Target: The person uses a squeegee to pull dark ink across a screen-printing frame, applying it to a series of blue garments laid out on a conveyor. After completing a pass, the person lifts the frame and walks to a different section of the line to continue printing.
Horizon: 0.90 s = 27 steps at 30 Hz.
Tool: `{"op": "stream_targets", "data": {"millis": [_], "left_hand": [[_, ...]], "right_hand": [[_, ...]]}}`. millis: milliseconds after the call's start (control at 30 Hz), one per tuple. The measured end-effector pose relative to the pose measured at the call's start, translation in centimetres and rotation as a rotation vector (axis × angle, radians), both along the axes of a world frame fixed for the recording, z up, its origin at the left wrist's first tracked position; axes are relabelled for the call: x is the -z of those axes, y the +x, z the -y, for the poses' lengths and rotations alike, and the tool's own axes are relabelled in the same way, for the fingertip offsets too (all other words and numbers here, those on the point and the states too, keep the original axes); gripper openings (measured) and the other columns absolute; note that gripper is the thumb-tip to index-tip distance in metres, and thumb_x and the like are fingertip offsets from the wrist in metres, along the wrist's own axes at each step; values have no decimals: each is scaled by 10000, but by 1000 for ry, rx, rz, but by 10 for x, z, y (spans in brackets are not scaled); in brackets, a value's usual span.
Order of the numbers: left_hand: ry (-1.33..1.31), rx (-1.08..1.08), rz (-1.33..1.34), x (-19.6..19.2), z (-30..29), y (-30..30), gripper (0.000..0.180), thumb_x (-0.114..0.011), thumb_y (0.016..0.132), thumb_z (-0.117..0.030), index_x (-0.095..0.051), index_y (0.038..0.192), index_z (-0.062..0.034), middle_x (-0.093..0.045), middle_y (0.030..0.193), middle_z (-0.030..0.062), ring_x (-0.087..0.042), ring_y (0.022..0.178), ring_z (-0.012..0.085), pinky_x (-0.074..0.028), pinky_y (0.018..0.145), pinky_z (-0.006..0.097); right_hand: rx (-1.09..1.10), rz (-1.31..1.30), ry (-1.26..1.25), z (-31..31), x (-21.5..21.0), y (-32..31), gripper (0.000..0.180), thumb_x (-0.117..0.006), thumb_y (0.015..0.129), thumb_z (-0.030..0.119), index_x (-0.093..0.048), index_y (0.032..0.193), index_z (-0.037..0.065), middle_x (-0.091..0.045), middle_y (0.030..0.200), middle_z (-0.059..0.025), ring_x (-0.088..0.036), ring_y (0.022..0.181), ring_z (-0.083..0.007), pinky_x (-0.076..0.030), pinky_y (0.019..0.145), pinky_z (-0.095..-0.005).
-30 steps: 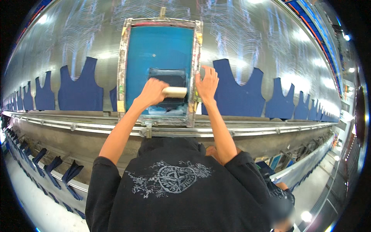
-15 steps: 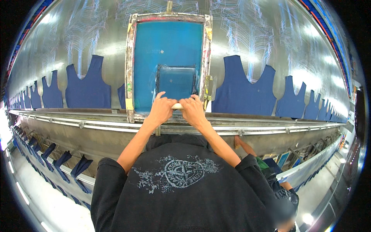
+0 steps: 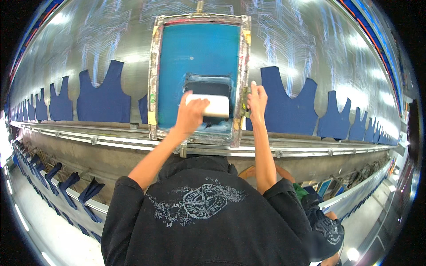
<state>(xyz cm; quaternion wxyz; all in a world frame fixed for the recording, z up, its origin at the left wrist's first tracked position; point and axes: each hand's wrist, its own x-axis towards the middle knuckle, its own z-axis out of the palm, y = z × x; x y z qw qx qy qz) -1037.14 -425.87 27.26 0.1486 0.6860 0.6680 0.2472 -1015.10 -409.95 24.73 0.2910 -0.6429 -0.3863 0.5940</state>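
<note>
A screen-printing frame [image 3: 155, 84] with a worn, paint-stained border and blue mesh [image 3: 199, 48] lies on the long metal table. Low on the mesh is a dark rectangular print area [image 3: 208, 85]. My left hand [image 3: 191, 113], slightly blurred, is closed round the left part of a pale squeegee [image 3: 215, 105], which lies across this area. At the frame's right side, my right hand [image 3: 257, 102] has its fingers curled at a metal side bracket [image 3: 245, 99], partly hidden by them. Beside it lies a navy cut fabric piece shaped like a tank top [image 3: 286, 106].
More navy pieces [image 3: 104, 97] line the near edge of the table [image 3: 213, 6] on both sides. A metal rail [image 3: 120, 138] runs along that edge. Dark fabric strips [image 3: 91, 190] hang behind at lower left. Another person [image 3: 328, 230] is at lower right.
My right hand has left the squeegee and moved right to the frame's side bracket. My left hand still holds the squeegee, now turned with its broad pale face showing.
</note>
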Motion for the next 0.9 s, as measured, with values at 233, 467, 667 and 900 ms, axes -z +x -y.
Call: {"op": "stream_targets", "data": {"millis": [233, 467, 667, 900], "left_hand": [[-91, -90, 3, -24, 93, -38, 546, -673, 716, 68, -706, 1240, -83, -744, 1252, 70, -680, 1179, 243, -254, 1231, 547], [-177, -106, -70, 1, 181, -261, 491, -689, 710, 63, -715, 1175, -90, -751, 1221, 59, -678, 1178, 209, -246, 1240, 537], [-114, -127, -41, 13, 229, -388, 417, -641, 752, 57, -716, 1131, -100, -770, 1146, 59, -704, 1117, 221, -275, 1226, 522], [-266, 32, -19, 8, 212, -406, 334, -688, 762, -2, -724, 1078, -104, -770, 1050, 83, -717, 1032, 246, -356, 1165, 521]], "right_hand": [[29, 216, 331, 40, -1, -85, 310, -650, 1007, 233, -555, 807, 17, -522, 732, -4, -427, 715, -101, -389, 652, -316], [18, 35, 366, 139, 67, -303, 299, -619, 1024, 201, -535, 791, 34, -505, 729, 8, -415, 693, -78, -362, 625, -308], [-26, 210, 423, 192, 68, -430, 277, -619, 1021, 201, -576, 848, -11, -561, 771, -30, -483, 744, -152, -430, 706, -348], [-124, 502, 444, 186, 57, -436, 309, -596, 1012, 266, -574, 861, -3, -632, 767, -145, -584, 726, -325, -457, 727, -444]]}}
